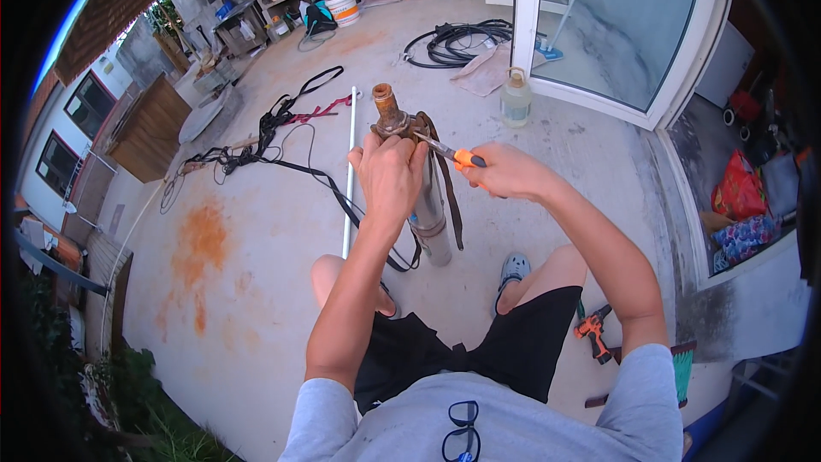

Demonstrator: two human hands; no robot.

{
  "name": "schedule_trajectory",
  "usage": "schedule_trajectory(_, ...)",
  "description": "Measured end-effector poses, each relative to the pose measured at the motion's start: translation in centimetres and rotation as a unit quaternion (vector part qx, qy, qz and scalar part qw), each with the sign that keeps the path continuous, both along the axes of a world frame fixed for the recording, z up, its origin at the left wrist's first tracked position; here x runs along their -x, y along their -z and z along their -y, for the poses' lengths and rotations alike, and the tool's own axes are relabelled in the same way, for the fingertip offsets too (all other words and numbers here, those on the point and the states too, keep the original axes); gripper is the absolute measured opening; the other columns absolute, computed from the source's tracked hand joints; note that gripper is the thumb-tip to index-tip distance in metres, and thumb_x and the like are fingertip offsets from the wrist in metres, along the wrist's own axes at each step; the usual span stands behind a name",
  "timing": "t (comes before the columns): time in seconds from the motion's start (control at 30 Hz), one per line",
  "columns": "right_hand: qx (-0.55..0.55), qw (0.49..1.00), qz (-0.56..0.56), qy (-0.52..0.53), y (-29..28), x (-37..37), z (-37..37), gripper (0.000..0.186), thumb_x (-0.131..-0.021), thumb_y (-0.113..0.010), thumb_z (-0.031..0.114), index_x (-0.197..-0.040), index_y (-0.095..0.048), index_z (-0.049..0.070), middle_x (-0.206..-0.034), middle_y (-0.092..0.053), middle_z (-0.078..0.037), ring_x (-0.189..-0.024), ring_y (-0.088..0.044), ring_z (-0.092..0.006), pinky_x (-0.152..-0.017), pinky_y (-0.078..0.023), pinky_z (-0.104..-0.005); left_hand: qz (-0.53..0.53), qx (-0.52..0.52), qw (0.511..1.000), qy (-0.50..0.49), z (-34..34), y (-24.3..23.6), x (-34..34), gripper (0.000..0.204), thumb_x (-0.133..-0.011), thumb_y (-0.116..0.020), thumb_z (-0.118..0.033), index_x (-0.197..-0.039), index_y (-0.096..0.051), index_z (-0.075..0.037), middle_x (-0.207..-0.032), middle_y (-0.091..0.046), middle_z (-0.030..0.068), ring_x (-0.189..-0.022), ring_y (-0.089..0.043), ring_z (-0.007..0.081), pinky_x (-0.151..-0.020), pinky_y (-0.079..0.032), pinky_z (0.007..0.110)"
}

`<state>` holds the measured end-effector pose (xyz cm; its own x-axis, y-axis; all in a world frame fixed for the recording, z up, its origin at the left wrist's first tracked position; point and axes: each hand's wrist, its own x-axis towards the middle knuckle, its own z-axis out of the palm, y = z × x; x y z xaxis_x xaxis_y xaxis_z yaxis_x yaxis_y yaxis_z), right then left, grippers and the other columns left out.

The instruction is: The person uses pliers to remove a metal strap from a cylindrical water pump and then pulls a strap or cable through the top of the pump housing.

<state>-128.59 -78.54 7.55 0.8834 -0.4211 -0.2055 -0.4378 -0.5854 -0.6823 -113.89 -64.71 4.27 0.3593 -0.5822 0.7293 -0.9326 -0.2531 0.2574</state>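
A long steel submersible pump (430, 214) stands upright between my feet, with a rusty fitting (386, 105) on its top. My left hand (389, 173) is wrapped around the pump's upper end, just below the fitting. My right hand (505, 171) grips the orange handles of a pair of pliers (453, 154), whose jaws reach the pump's head. A brown strap (446, 188) hangs down the pump's side.
A white pipe (350, 162) and black straps and cables (274, 137) lie on the concrete beyond. A clear plastic jug (516, 98) stands by a glass door (616, 17). A coiled black hose (457, 41) lies farther back. An orange cordless drill (594, 334) rests by my right leg.
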Motion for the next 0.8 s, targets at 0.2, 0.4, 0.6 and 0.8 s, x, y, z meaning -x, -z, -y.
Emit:
schedule_trajectory(0.2, 0.016, 0.998, -0.059, -0.017, -2.7, -0.8, 2.1, 0.03, -0.089, -0.061, 0.028, -0.105, -0.065, 0.003, -0.084, -0.066, -0.008, -0.065, -0.059, -0.0181, -0.058, -0.044, -0.034, -0.01, 0.079, 0.992, 0.097, 0.6, 1.7, -1.0, 0.024, -0.083, -0.071, -0.015, -0.065, -0.059, -0.005, -0.068, -0.056, 0.0071, -0.076, -0.048, 0.0275, -0.073, -0.033, 0.04)
schedule_trajectory(0.4, -0.101, 0.992, -0.064, 0.039, -3.4, -0.7, 0.3, 0.024, -0.092, -0.06, 0.024, -0.098, -0.062, 0.001, -0.081, -0.065, -0.01, -0.06, -0.062, -0.0166, -0.054, -0.05, -0.0292, -0.013, 0.112, 0.981, 0.159, 0.9, 2.2, -2.4, 0.029, -0.081, -0.071, -0.01, -0.06, -0.051, -0.006, -0.065, -0.051, 0.0081, -0.07, -0.045, 0.0285, -0.068, -0.034, 0.04)
schedule_trajectory(0.6, -0.11, 0.99, -0.091, 0.016, -4.0, -0.9, 1.7, 0.025, -0.091, -0.061, 0.022, -0.096, -0.063, -0.002, -0.075, -0.064, -0.01, -0.059, -0.064, -0.0171, -0.052, -0.051, -0.0299, -0.043, 0.165, 0.96, 0.22, 0.9, 3.5, -3.4, 0.032, -0.079, -0.071, -0.008, -0.058, -0.047, -0.007, -0.062, -0.048, 0.0061, -0.069, -0.043, 0.0268, -0.067, -0.032, 0.038)
schedule_trajectory(0.8, -0.158, 0.982, -0.087, -0.054, -2.0, -0.9, 5.8, 0.026, -0.093, -0.063, 0.024, -0.099, -0.065, -0.002, -0.078, -0.065, -0.006, -0.065, -0.064, -0.0153, -0.061, -0.051, -0.0278, -0.101, 0.211, 0.941, 0.243, 1.7, 3.7, -3.0, 0.031, -0.077, -0.072, -0.007, -0.058, -0.047, -0.008, -0.062, -0.046, 0.0045, -0.068, -0.041, 0.0253, -0.066, -0.032, 0.038)
